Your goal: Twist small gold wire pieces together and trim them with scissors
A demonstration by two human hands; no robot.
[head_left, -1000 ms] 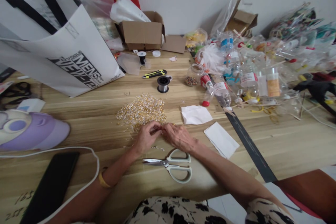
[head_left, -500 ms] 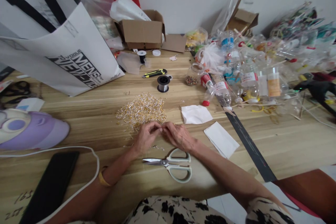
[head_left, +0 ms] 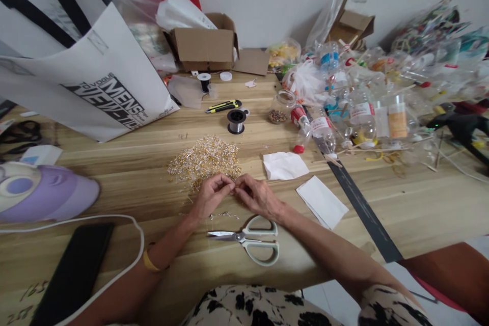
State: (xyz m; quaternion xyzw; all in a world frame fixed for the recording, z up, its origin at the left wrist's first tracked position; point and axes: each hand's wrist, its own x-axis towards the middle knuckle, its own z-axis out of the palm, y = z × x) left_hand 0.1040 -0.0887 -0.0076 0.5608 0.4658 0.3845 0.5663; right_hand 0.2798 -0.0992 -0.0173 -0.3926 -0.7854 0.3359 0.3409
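My left hand (head_left: 211,194) and my right hand (head_left: 256,195) meet at the fingertips, both closed in a pinch. Whatever they pinch is too small to make out. Just beyond them spreads a heap of gold and clear beads (head_left: 206,160), and its near edge is partly hidden by my left hand. A short beaded strand (head_left: 225,215) lies on the wood below my hands. Closer to me rest scissors (head_left: 244,238) with pale handles, their blades pointing left. A spool of thin wire (head_left: 236,122) stands behind the bead heap.
Two white papers (head_left: 286,165) lie to the right. Behind are a yellow-black utility knife (head_left: 223,106), a jar of beads (head_left: 280,109) and a cardboard box (head_left: 204,46). Plastic bottles (head_left: 324,135) crowd the back right. A white bag (head_left: 126,76), a phone (head_left: 72,270) and a cable (head_left: 142,234) occupy the left.
Both hands have shifted slightly and their wrists have turned a little, with fingertips still together. The beaded strand shows more fully below them. The view has drifted slightly.
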